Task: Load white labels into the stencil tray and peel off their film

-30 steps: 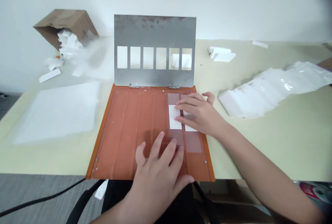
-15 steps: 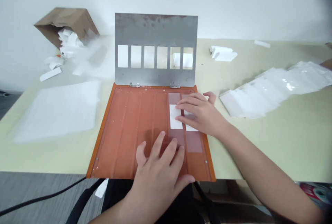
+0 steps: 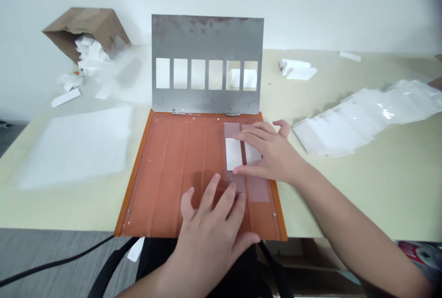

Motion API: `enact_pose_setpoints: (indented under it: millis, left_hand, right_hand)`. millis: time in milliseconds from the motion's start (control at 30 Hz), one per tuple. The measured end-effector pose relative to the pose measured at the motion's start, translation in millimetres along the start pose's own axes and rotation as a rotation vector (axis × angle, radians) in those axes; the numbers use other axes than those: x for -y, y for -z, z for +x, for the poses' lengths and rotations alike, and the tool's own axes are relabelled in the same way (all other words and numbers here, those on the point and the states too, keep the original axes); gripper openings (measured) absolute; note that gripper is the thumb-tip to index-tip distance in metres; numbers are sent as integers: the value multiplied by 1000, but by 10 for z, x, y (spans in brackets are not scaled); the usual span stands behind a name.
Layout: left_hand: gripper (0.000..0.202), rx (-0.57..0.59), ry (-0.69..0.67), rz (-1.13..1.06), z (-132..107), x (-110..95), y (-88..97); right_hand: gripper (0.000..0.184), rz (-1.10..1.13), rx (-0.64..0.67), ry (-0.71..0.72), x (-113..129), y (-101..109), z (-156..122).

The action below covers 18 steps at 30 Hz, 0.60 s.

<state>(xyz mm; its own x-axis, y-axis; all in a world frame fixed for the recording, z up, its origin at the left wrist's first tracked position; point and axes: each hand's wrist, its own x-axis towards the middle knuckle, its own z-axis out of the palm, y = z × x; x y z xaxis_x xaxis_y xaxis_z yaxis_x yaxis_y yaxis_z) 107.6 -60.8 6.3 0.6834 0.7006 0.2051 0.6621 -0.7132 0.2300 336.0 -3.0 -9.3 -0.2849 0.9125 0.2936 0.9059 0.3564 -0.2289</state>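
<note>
While both hands lie open and flat, gripping nothing, the right hand [image 3: 272,150] spreads its fingers [image 3: 255,127] over two white rectangular cards [image 3: 234,154] that sit on pinkish translucent strips [image 3: 258,189]. The left hand [image 3: 207,238] rests at bottom centre on the orange ribbed board [image 3: 165,173], its fingertips just below the left card. A steel plate [image 3: 207,100] with six rectangular windows stands hinged up from the board's far edge. To the right lies a long fanned row of white packets in glossy plastic [image 3: 359,123], with white blocks [image 3: 299,70] beyond it. To the left lies a translucent sheet [image 3: 76,146], and at upper left a tipped cardboard box [image 3: 86,26] spills white scraps [image 3: 90,54] onto the pale table [image 3: 345,206].
</note>
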Motion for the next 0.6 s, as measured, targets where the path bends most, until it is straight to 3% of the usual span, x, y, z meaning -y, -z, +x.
enact_pose_setpoints:
  millis: [600]
  left_hand:
    - [44, -23, -12, -3, 9, -3, -6]
  right_hand:
    - [50, -28, -4, 20, -4, 1, 0]
